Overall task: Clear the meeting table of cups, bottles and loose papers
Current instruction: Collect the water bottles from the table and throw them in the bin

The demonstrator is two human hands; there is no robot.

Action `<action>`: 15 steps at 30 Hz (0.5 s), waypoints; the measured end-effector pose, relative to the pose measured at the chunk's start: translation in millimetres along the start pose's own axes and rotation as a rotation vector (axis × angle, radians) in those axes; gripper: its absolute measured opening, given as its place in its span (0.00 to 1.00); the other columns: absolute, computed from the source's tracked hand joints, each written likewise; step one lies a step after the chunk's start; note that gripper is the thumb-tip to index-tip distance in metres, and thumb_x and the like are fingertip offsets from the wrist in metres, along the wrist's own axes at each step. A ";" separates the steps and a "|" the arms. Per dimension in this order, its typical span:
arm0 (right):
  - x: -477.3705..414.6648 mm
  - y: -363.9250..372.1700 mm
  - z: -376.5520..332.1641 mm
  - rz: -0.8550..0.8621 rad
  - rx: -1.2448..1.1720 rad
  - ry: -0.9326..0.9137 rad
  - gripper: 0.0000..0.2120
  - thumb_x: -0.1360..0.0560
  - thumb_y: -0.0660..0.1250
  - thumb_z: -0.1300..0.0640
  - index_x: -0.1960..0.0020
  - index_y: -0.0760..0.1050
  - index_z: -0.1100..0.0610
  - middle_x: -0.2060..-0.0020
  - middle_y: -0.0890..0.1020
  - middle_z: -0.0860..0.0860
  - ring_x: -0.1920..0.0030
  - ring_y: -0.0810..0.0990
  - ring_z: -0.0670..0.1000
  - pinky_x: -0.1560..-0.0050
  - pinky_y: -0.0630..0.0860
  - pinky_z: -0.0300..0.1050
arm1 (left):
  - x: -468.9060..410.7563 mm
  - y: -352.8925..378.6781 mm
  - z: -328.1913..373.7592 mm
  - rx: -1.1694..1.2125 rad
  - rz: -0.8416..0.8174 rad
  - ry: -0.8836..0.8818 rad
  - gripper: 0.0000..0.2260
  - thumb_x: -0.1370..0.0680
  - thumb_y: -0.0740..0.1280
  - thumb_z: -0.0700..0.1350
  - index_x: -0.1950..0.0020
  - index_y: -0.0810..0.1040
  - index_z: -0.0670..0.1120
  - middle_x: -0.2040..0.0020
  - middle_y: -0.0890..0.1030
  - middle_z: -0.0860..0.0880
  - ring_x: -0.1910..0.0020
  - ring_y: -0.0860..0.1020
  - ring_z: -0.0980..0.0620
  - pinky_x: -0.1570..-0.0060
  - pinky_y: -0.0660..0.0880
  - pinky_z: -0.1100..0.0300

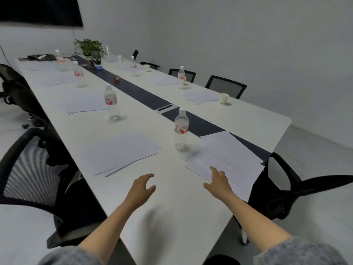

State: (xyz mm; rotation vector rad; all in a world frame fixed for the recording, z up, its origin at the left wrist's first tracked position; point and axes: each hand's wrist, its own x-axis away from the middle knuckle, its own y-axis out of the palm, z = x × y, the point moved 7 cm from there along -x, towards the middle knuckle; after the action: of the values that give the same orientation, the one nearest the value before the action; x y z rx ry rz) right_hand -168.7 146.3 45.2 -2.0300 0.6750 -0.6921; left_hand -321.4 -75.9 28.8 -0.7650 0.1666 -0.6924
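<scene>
While the right hand [217,183] rests straight-fingered on the loose papers [229,157] at two o'clock, gripping nothing, the left hand [142,188] hovers empty, fingers loosely spread. Better to square the skewed sheets with both hands before lifting, minding the bottle [181,129] at twelve.

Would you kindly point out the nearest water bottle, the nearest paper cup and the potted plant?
nearest water bottle [181,128], head view, on its red-and-white label.
nearest paper cup [223,98], head view, on its side wall.
potted plant [89,46], head view, on its leaves.
</scene>
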 end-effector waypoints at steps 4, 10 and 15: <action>-14.6 16.6 -46.9 0.015 -0.031 0.028 0.33 0.24 0.62 0.54 0.25 0.49 0.54 0.31 0.59 0.58 0.34 0.63 0.58 0.40 0.71 0.50 | -19.8 -41.3 -40.8 0.013 -0.011 -0.009 0.21 0.22 0.62 0.45 0.29 0.65 0.49 0.28 0.66 0.50 0.30 0.64 0.51 0.35 0.63 0.59; -41.2 29.9 -117.1 0.094 -0.096 0.023 0.33 0.24 0.63 0.54 0.25 0.50 0.54 0.32 0.60 0.58 0.34 0.65 0.57 0.41 0.70 0.48 | -60.8 -111.1 -92.7 -0.001 0.009 -0.005 0.21 0.22 0.62 0.44 0.29 0.65 0.48 0.29 0.67 0.47 0.30 0.64 0.48 0.33 0.62 0.54; -56.0 16.9 -145.8 0.188 -0.169 0.040 0.31 0.25 0.65 0.55 0.27 0.54 0.53 0.34 0.62 0.58 0.36 0.68 0.58 0.41 0.73 0.50 | -86.2 -140.8 -103.7 -0.003 -0.013 0.032 0.21 0.22 0.62 0.44 0.29 0.65 0.49 0.29 0.67 0.48 0.32 0.66 0.49 0.37 0.64 0.57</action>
State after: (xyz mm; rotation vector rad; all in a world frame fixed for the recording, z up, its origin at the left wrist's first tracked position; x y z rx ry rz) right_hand -311.3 95.7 87.5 -2.0761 0.9622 -0.5824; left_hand -499.5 -154.1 41.7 -0.7587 0.1922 -0.7172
